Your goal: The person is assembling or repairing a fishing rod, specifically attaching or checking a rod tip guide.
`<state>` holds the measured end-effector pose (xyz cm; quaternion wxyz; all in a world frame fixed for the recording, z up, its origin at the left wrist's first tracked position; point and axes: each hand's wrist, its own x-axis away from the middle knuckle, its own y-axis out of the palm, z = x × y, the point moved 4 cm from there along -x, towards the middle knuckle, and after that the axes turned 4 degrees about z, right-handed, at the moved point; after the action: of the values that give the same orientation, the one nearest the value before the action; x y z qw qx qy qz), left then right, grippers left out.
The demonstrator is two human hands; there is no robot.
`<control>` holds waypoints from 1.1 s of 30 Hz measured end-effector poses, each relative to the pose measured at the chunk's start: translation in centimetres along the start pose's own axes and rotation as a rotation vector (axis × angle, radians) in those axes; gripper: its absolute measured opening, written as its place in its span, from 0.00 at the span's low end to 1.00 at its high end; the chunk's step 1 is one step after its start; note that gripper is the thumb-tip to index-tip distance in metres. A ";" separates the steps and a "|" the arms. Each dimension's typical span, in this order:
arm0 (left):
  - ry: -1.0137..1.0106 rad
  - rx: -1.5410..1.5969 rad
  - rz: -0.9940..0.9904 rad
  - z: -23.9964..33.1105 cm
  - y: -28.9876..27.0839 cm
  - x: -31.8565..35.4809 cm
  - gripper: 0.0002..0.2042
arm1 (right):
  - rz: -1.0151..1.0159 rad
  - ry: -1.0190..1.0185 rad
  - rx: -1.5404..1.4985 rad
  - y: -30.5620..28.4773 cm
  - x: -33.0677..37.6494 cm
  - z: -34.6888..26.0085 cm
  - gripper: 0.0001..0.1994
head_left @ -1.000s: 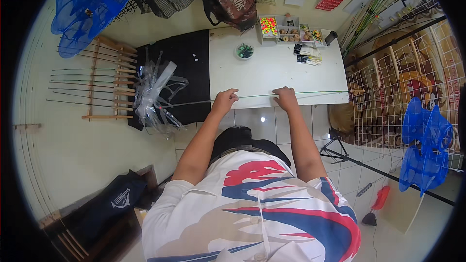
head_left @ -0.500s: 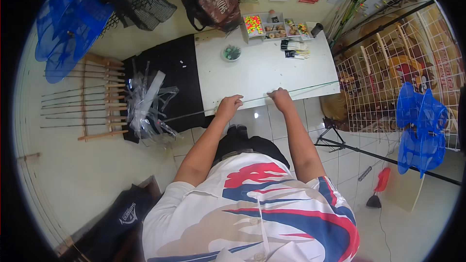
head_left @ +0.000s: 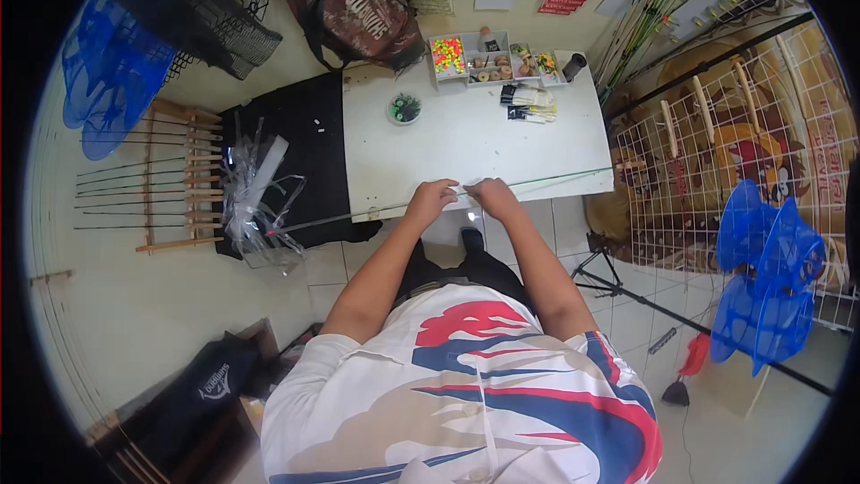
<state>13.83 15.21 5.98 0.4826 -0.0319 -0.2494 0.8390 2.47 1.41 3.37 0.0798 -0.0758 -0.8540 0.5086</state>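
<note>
A long, thin fishing rod (head_left: 560,178) lies crosswise along the front edge of the white table, green on its right part and grey toward the left. My left hand (head_left: 434,200) pinches it near the middle, with thumb and fingers closed. Right beside it, my right hand (head_left: 492,196) is curled round the same rod, only a small gap between the two hands. The rod's left end reaches over the black cloth toward a heap of clear plastic wrapping (head_left: 264,193). The finger contact itself is too small to make out in detail.
On the white table (head_left: 430,152) stand a small bowl of green bits (head_left: 404,108), a divided tray (head_left: 488,82) and packs of thin sticks (head_left: 530,108). Wooden racks (head_left: 204,175) hold rods at left. Blue nets (head_left: 766,278) and a wire grid (head_left: 708,152) are at right.
My right hand has slid left along the rod, close to my left hand. The whole view has shifted slightly.
</note>
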 end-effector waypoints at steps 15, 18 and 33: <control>-0.134 -0.049 0.204 0.8 1.7 -1.3 0.18 | -0.191 0.326 0.046 -7.7 4.7 13.3 0.20; -0.124 -0.087 0.204 1.0 2.0 -2.2 0.18 | -0.113 0.234 -0.058 -7.5 5.4 15.9 0.20; -0.130 0.006 0.242 0.0 2.2 -2.3 0.17 | -0.053 0.158 -0.006 -8.4 2.9 12.6 0.18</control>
<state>13.27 12.39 4.58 0.3606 -0.0057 -0.2718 0.8922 -3.44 -12.72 4.97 0.1602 -0.0935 -0.8481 0.4963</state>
